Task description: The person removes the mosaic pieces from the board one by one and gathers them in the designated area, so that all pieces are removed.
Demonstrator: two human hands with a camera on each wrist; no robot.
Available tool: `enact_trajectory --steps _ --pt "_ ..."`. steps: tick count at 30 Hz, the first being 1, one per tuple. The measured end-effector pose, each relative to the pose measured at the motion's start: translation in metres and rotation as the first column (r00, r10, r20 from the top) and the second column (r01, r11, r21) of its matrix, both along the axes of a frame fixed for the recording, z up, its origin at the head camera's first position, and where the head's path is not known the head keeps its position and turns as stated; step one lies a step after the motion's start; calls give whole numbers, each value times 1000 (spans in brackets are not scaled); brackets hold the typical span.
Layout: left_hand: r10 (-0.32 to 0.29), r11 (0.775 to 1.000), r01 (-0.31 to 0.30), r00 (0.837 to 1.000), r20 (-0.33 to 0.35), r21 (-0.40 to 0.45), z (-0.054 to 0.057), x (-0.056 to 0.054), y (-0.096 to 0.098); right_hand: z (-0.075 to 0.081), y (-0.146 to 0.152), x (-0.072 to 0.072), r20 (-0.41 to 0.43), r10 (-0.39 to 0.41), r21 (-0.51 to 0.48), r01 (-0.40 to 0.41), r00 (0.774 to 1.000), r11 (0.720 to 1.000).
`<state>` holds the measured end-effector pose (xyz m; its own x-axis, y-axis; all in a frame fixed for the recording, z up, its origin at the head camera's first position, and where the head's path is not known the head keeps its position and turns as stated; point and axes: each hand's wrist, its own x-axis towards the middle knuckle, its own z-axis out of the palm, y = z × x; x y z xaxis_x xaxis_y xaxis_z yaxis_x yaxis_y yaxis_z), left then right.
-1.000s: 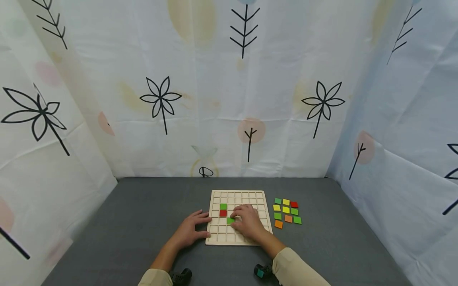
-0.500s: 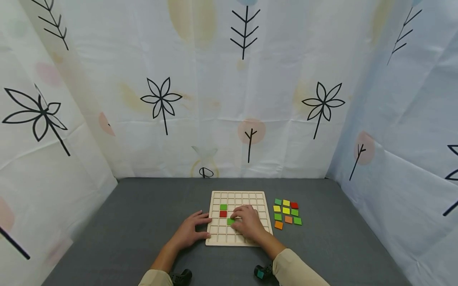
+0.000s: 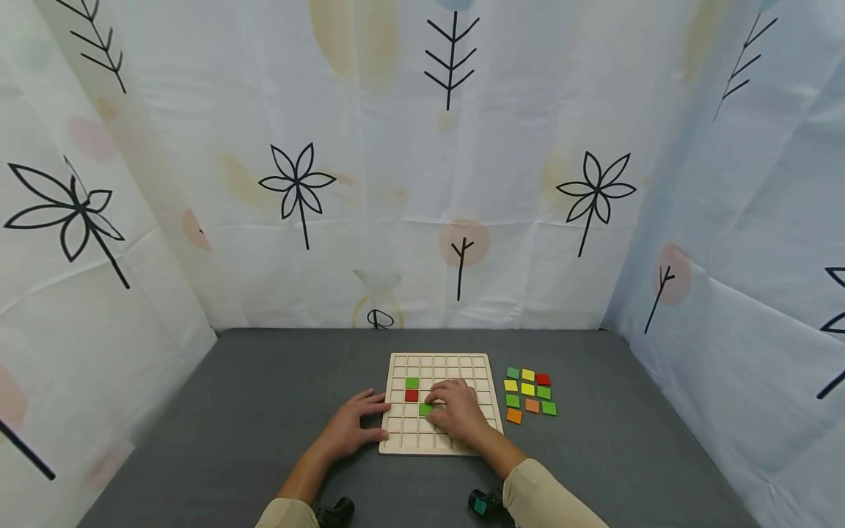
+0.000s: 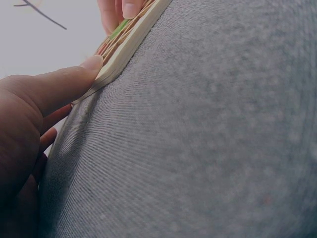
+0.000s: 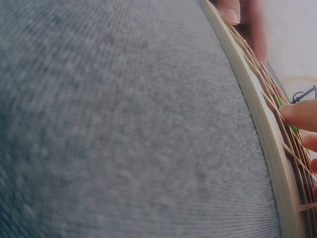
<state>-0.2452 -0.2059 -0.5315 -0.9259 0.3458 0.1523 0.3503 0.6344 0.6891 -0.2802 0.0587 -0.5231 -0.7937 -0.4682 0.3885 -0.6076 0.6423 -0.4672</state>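
A pale wooden grid board (image 3: 462, 360) lies on the grey table. My left hand (image 3: 350, 427) is at its left side, thumb on the near left corner and fingers fairly straight against the edge; the left wrist view shows that thumb (image 4: 74, 82) on the rim. Over the board, my right hand (image 3: 458, 412) pinches a green square tile (image 3: 425, 410) between thumb and fingers, the tile sitting low in a cell and partly covered. Up and to the left of it, a red tile (image 3: 411, 395) and another green tile (image 3: 412, 383) occupy cells.
Right of the board lie several loose tiles, among them a yellow tile (image 3: 527, 389), an orange tile (image 3: 514, 416) and a red tile (image 3: 543, 379). Dark devices (image 3: 485, 501) show by the wrists. Patterned white cloth (image 3: 396, 147) surrounds the table (image 3: 297, 359).
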Motion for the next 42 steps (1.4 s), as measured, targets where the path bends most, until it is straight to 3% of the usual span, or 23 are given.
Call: enact_trajectory --steps 12,24,42 --pt "3 1000 -3 1000 9 2 0 -1 0 2 -3 7 43 6 -143 0 999 990" --pt "-12 1000 12 1000 -2 0 0 -2 -1 3 -3 11 86 -31 -184 47 996 982" --pt "-9 1000 9 1000 -5 -6 -1 -2 -1 0 32 22 107 -104 -313 133 989 940"
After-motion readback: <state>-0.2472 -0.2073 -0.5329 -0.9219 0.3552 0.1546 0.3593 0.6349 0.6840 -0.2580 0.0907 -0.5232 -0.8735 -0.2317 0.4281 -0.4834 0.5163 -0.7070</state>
